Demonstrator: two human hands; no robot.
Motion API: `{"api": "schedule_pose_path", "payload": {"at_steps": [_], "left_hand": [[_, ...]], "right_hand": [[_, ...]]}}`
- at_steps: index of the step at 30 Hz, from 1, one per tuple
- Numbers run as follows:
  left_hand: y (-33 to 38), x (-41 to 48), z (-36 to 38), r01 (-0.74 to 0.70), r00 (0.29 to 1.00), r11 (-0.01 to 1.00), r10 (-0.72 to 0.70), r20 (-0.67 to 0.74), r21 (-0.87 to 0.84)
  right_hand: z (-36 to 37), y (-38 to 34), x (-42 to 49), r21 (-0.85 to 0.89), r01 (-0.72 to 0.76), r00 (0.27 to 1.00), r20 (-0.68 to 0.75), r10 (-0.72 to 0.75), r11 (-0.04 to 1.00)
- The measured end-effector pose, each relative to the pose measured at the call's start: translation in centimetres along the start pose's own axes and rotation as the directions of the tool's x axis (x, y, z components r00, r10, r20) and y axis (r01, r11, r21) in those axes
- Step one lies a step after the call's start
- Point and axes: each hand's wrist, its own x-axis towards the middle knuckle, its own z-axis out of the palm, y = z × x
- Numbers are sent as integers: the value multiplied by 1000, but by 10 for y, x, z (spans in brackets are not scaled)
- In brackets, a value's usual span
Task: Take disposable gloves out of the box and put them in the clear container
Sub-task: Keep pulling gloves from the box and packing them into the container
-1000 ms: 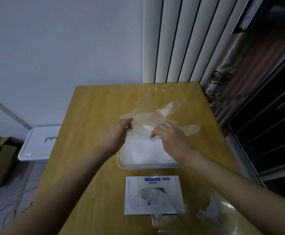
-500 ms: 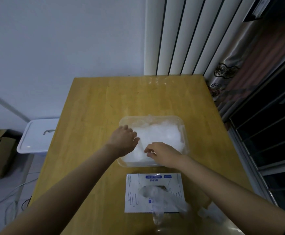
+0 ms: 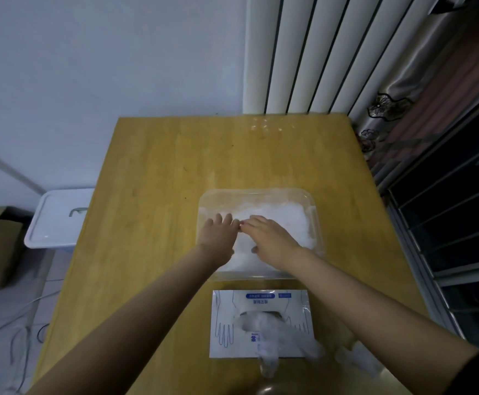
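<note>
Both hands are down inside the clear container, which sits on the wooden table towards its near edge and a little right of centre. The left hand lies flat with its fingers stretched out on the left part of the pile of gloves. The right hand rests just beside it, its fingers spread and angled down onto the same pile. The fingertips of the two hands almost meet. Neither hand appears to grip anything; they seem to be pressing the thin plastic flat.

The step in hand looks like settling a placed glove so the fluffy heap stays under the rim. The pile already fills most of the container, so the task seems well along.

The glove box lies flat at the near edge of the table, just in front of the container. The next glove sticks up out of its opening. A loose glove lies beside the box towards the near right corner.

The next move probably calls for lifting the hands clear without dragging film out, then pinching the protruding glove and drawing it out, with the other hand likely steadying the light box. A white lidded bin stands off the table's left edge.
</note>
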Motion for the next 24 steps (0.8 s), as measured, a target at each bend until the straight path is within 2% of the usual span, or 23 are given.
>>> {"api": "schedule_pose_path", "payload": {"at_steps": [2,5,8,12,16,18,20,22,24], "left_hand": [[3,5,8,1,994,994,-12,106,110],[9,15,18,-2,975,989,-32,221,151],[9,19,27,0,966,994,-28,256,110],[9,20,33,28,971,999,-16,240,-47],[9,18,25,14,968,1000,-14,250,5],[8,14,17,10,976,999,-19,216,40],[9,7,7,24,987,999,-30,159,38],[15,-4,-7,35,999,999,-36,23,23],[24,-15,-18,15,985,999,-24,-169,-52]], "right_hand": [[6,6,4,-102,-44,990,131,57,994],[14,19,6,-161,-126,951,260,165,979],[17,29,4,-150,-181,933,286,217,972],[19,38,2,-126,-216,924,295,244,968],[10,37,3,-51,-254,911,324,256,966],[1,33,-3,19,-273,931,257,259,962],[-7,23,-16,87,-252,966,90,244,964],[-11,9,-36,199,-200,967,-114,226,959],[-11,-5,-58,276,-120,949,-249,192,954]]}}
